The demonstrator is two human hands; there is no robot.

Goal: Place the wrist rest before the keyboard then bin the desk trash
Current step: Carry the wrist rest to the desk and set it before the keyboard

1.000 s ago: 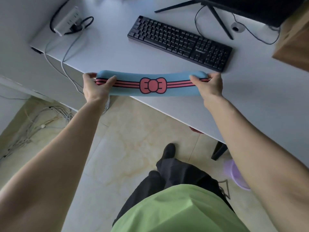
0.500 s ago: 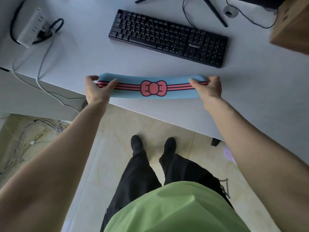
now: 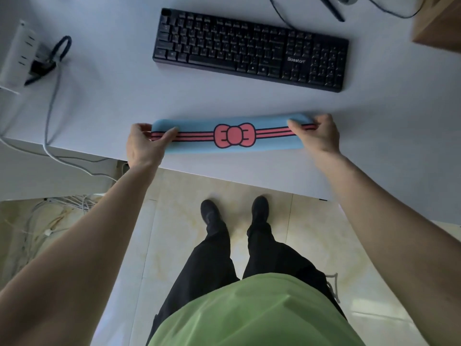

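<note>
Long soft light-blue wrist rest w/ pink bow and pink stripes [image 3: 233, 136] held at both ends, prob. so it stays level and parallel to the black full-size keyboard [image 3: 250, 49] for a straight set-down; left hand [image 3: 144, 146] clamped on left end, thumb [image 3: 167, 136] laid on top across the stripes, other fingers curled round the far edge, only tips showing; right hand [image 3: 318, 136] clamped on right end likewise, thumb on top pointing inward, fingers wrapped over the far corner; both grips closed on the pad, not spread.

Pad sits between the two hands, over the near strip of the pale grey-white desk top [image 3: 112, 103], just inside the desk edge; keyboard lies beyond the fingertips, apart from the pad w/ a bare band of desk between; pad roughly parallel to keyboard but shifted a bit left of it; cannot tell if underside already touches the desk or hovers just above.

Judged: placing step under way, not finished; needs a push fwd toward keyboard, then release; trash step not begun, no trash or bin made out here.

Look of pad: matte blue top, rounded ends, slight bow along its length; twin pink stripes edged dark, running end to end; pink bow outlined dark at centre; looks cushioned, flexible, likely to sag if held by one end only.
</note>
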